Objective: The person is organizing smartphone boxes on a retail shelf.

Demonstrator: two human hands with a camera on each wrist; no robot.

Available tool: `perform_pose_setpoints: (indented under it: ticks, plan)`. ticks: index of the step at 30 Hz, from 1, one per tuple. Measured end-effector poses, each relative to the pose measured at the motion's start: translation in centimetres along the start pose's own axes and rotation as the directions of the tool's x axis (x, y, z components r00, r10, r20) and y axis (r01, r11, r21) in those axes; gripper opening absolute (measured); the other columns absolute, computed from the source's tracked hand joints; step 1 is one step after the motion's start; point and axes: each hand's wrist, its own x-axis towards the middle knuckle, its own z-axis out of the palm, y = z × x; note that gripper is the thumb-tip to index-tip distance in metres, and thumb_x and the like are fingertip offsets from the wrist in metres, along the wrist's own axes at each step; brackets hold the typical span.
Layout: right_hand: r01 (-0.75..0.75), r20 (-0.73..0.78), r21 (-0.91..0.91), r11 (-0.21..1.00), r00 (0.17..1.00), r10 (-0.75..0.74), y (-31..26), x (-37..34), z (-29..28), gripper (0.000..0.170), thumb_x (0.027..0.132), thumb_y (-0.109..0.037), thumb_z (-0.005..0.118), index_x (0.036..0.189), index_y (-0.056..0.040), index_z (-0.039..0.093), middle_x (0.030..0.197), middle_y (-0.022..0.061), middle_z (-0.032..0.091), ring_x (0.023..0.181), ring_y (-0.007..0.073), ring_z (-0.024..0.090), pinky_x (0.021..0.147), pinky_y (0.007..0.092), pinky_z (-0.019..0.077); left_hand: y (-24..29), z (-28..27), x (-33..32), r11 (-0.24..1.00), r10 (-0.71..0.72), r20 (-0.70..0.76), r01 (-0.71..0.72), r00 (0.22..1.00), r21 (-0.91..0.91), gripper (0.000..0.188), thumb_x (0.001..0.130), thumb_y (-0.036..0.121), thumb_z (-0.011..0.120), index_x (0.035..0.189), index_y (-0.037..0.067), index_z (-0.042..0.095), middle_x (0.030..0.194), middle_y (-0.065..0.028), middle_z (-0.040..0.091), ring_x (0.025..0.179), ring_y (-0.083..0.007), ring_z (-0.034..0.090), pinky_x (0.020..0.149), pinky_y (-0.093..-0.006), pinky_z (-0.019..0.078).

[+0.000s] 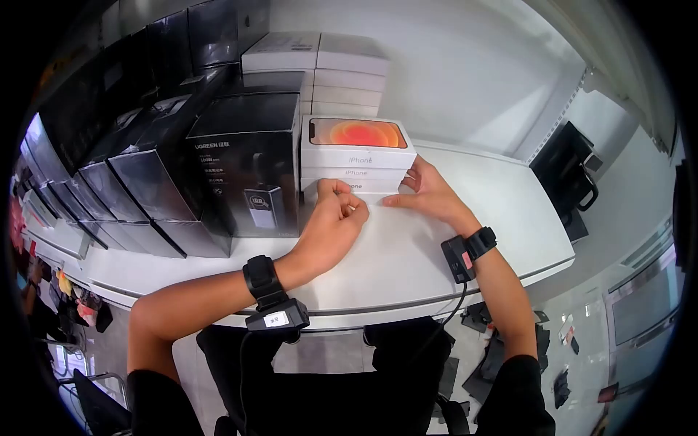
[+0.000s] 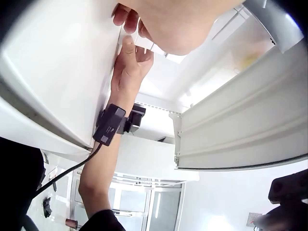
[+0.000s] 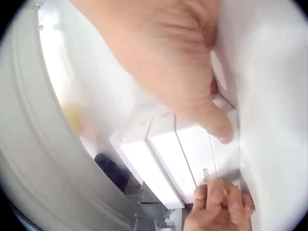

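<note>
Several white iPhone boxes point(image 1: 354, 158) form a neat stack on the white table, the top one showing an orange-red screen picture. At the stack's lower right corner, my right hand point(image 1: 434, 195) grips it, thumb across the front and fingers round the right side. My left hand point(image 1: 336, 227) has curled fingers right at the lower left front, covering part of the lower labels. In the right wrist view, the right thumb point(image 3: 219, 126) lies on a lower white box point(image 3: 196, 150), and the curled left fingers point(image 3: 224, 195) are beside its lettering.
A black UGREEN box point(image 1: 247, 167) stands directly left of the stack, with more black boxes point(image 1: 156, 182) beyond it. Behind are piled white boxes point(image 1: 349, 58). The white table's point(image 1: 502, 218) curved front edge runs close to my forearms; a wall rises behind.
</note>
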Motion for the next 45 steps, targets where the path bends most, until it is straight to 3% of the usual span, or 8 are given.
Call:
perform_pose_setpoints:
  ticks: [8,17,20,23,26,29,38,45]
  plan:
    - [0.028,-0.166,0.089,0.996,0.986,-0.013,-0.2,-0.5,1.5,0.096,0.069,-0.009,0.091,0.146,0.0025,0.034,0.139,0.0186,0.052,0.128,0.0306,0.056,0.108,0.0409,0.0489,1.3,0.2,-0.5,0.994,0.063,-0.155,-0.048,0.986,0.099,0.019,0.092,0.008,0.056,0.101,-0.002,0.07,0.116,-0.0064,0.039,0.097,-0.0148,0.056,0.083,-0.0273,0.0457]
    - [0.056,-0.114,-0.084,0.995,0.991,-0.065,-0.1,-0.4,1.5,0.088,0.078,-0.02,0.085,0.146,0.0011,0.034,0.138,0.0201,0.052,0.13,0.0302,0.053,0.11,0.0432,0.0455,0.8,0.2,-0.3,0.999,0.037,-0.203,-0.03,0.978,0.036,0.021,0.09,0.007,0.056,0.102,0.002,0.073,0.118,-0.0059,0.038,0.096,-0.0137,0.053,0.084,-0.0265,0.0436]
    - [0.045,-0.118,0.141,0.989,0.993,-0.028,-0.9,-0.5,2.0,0.099,0.083,-0.016,0.08,0.156,-0.0009,0.016,0.15,0.0208,0.041,0.142,0.0314,0.04,0.117,0.0434,0.0343,0.4,0.0,-0.1,0.996,0.044,-0.224,-0.026,0.974,0.08,0.022,0.09,0.007,0.057,0.103,0.002,0.074,0.119,-0.0057,0.036,0.093,-0.0135,0.053,0.083,-0.0264,0.0436]
    - [0.159,-0.082,0.29,0.944,0.987,-0.14,-1.3,-0.5,2.7,0.115,0.084,-0.01,0.076,0.16,-0.0067,-0.011,0.162,0.0185,0.02,0.152,0.0297,0.017,0.122,0.042,0.0191,0.9,0.2,-0.3,0.996,0.066,-0.253,-0.049,0.965,0.073,0.021,0.092,0.008,0.057,0.108,-0.001,0.046,0.107,-0.0105,0.066,0.096,-0.015,0.057,0.082,-0.0293,0.0463]
    - [0.143,0.078,0.231,0.962,0.983,-0.164,-1.0,-0.9,2.8,0.124,0.083,-0.007,0.075,0.156,-0.011,-0.025,0.165,0.0145,0.004,0.154,0.0265,0.001,0.122,0.0395,0.0094,0.5,0.4,-0.1,0.992,0.11,-0.274,-0.125,0.956,-0.036,0.007,0.091,0.006,0.056,0.094,0.001,0.053,0.096,-0.0093,0.068,0.086,-0.0137,0.059,0.077,-0.0286,0.0462]
    - [0.113,0.127,0.205,0.972,0.982,-0.141,-1.4,-1.0,2.5,0.126,0.082,-0.006,0.075,0.156,-0.0126,-0.027,0.165,0.012,0.004,0.154,0.0246,-0.001,0.122,0.0387,0.0081,0.5,-0.4,0.1,0.998,0.033,-0.033,-0.034,0.999,-0.051,0.007,0.089,0.001,0.054,0.088,0.003,0.047,0.079,-0.0037,0.063,0.078,-0.0099,0.055,0.072,-0.0255,0.0446]
    - [0.145,0.121,0.199,0.969,0.978,-0.171,-0.1,-0.6,2.1,0.114,0.08,-0.005,0.073,0.161,-0.009,-0.008,0.163,0.0085,0.012,0.151,0.023,0.009,0.12,0.0367,0.0165,0.8,-0.3,0.1,1.0,0.022,0.053,-0.021,0.998,-0.017,0.005,0.089,0.0,0.054,0.088,0.004,0.05,0.079,-0.004,0.062,0.074,-0.0096,0.055,0.07,-0.0248,0.0449]
    - [0.087,-0.024,0.58,0.81,0.996,-0.09,-0.3,-0.4,-0.2,0.083,0.09,-0.027,0.06,0.159,-0.0035,0.02,0.163,0.0123,0.025,0.151,0.0244,0.019,0.121,0.0395,0.0153,-0.4,-0.2,0.4,0.998,0.061,-0.036,-0.061,0.998,-0.023,0.003,0.085,0.002,0.058,0.084,0.0,0.055,0.071,-0.0068,0.064,0.064,-0.013,0.056,0.065,-0.0296,0.0449]
